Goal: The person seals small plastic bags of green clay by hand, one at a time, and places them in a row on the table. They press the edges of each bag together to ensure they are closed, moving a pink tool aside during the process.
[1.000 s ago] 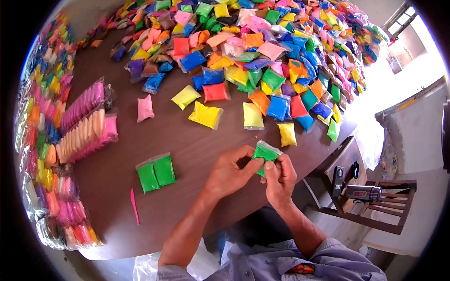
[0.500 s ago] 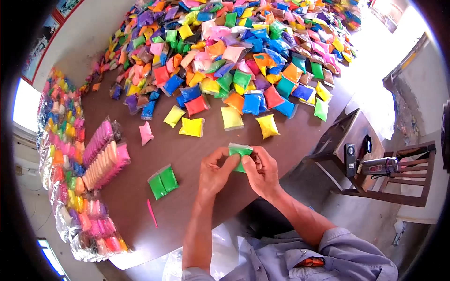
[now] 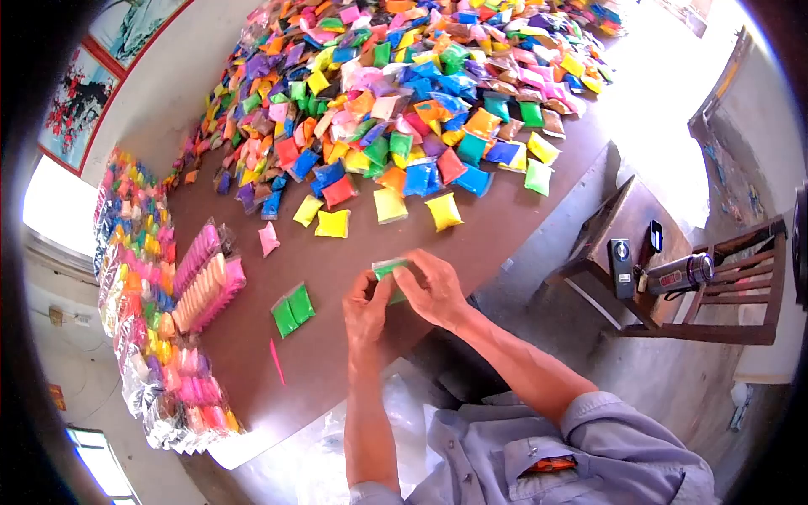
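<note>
A small clear packet of green clay (image 3: pixel 388 268) is held between my two hands above the near part of the table. My left hand (image 3: pixel 367 305) pinches its left side, thumb against the bent fingers. From the right, my right hand (image 3: pixel 427 289) grips the packet near its top edge, and its fingers cover much of the green. To the left of my hands, green packets (image 3: pixel 293 310) lie side by side on the brown table (image 3: pixel 252 295). Just below them rests a thin pink stick tool (image 3: pixel 277 362).
A large heap of colourful packets (image 3: pixel 404 93) covers the far table. Rows of bagged packets (image 3: pixel 151 320) line the left edge, beside stacked pink and peach packets (image 3: pixel 207 282). At right stand a small wooden table (image 3: pixel 644 206), a flask (image 3: pixel 680 273) and a chair (image 3: pixel 745 295).
My right hand has shifted left and up over the packet's top, covering more of it. The packet is now tilted. The whole view has turned slightly.
</note>
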Demonstrator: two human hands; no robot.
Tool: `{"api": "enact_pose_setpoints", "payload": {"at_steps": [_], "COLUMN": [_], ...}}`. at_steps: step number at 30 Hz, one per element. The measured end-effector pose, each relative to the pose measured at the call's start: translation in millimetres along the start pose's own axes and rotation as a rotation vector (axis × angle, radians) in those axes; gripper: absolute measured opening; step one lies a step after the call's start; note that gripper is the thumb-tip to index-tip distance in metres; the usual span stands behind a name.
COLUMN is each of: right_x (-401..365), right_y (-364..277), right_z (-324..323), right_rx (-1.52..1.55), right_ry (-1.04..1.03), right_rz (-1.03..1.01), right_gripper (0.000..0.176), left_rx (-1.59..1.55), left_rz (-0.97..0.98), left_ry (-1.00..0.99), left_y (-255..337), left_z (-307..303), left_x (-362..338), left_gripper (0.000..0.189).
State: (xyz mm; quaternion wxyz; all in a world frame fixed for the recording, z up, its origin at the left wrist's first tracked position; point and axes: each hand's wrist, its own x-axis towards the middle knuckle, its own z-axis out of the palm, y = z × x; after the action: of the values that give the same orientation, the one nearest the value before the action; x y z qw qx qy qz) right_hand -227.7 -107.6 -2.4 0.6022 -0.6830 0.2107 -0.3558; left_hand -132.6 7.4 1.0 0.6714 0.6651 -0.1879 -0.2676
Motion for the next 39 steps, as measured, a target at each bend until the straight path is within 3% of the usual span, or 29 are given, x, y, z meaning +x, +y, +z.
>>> {"api": "enact_pose_setpoints", "payload": {"at_steps": [3,13,17,39], "right_x": [1,2,3,4], "right_y": [2,9,15,1], "right_z": [-5,-6,0,-4], "right_rx": [-0.064,-0.022,-0.048,-0.010], "right_ry": [0.005,-0.061,0.046,0.007], "right_rz": [-0.096,-0.030,-0.184,-0.072], "right_gripper": [0.017,0.016,0.016,0.011], "left_rx": [0.027,-0.082,0.024,-0.223], "left_rz": [0.004,-0.005,-0.056,0.035], "left_ry": [-0.015,0.000,0.052,0.032], "left_y": [-2,1,5,-12], "left_z": [0,2,-1,-8], "left_x": [1,-3,-4,6], "left_gripper": [0.016,0.020,0.021,0.012]}}
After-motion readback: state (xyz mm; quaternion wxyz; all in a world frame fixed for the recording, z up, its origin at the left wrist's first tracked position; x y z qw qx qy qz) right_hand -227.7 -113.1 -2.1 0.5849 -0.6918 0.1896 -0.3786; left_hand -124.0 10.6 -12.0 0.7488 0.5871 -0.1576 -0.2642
